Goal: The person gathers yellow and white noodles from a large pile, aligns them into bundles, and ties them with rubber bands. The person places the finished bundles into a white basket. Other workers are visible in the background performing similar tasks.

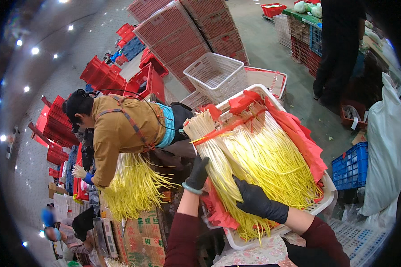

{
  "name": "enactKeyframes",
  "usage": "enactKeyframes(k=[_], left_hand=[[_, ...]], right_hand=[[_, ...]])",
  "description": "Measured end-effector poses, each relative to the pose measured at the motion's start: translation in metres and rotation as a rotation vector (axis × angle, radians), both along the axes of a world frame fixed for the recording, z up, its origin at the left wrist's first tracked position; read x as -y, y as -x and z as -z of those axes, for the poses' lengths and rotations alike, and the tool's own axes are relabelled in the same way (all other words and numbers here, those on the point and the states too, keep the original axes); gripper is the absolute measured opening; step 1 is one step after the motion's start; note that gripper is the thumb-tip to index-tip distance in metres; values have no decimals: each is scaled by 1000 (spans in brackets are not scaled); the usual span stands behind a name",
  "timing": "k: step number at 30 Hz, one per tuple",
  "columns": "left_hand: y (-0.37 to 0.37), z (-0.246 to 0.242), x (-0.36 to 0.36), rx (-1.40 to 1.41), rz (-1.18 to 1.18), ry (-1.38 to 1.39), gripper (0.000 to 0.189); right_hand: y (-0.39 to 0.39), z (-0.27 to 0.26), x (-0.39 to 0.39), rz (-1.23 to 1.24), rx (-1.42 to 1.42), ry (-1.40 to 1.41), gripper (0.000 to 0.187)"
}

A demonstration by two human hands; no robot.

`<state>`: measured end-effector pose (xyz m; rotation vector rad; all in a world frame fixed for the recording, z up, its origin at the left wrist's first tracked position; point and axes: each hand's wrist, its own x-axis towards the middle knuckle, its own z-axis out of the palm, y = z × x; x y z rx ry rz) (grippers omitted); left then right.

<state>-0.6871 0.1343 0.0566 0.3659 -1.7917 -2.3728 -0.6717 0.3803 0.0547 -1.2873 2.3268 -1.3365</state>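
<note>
A bundle of yellow chives [217,160], pale at the stem ends and bound by a red band, lies along the left side of a white plastic crate [331,197]. My left hand [197,173], in a black glove with a pale green bangle at the wrist, grips the bundle's left edge; its fingers are partly hidden. Lower down, my right hand [262,202], also black-gloved, holds the bundle's right side by the yellow leaves. More tied yellow chives [270,157] fill the crate beside it. Red sheeting [295,133] lines the crate.
To the left a co-worker [127,123] bends over loose yellow chives [137,187] near a printed cardboard box [140,237]. Behind stand an empty white crate [217,73] and stacked pink crates [173,36]. A blue crate [350,167] and a white sack [384,150] are right.
</note>
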Motion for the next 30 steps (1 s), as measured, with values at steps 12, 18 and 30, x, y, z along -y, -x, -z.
enactKeyframes(k=[12, 18, 30], left_hand=[[-108, -151, 20, -333, -544, 116, 69], [-320, -263, 56, -249, -1231, 666, 51], [-617, -185, 5, 761, -1439, 2127, 65]], right_hand=[[30, -37, -11, -121, 26, 346, 57], [36, 4, 7, 124, 292, 245, 44], [-169, 3, 253, -556, 91, 197, 40]])
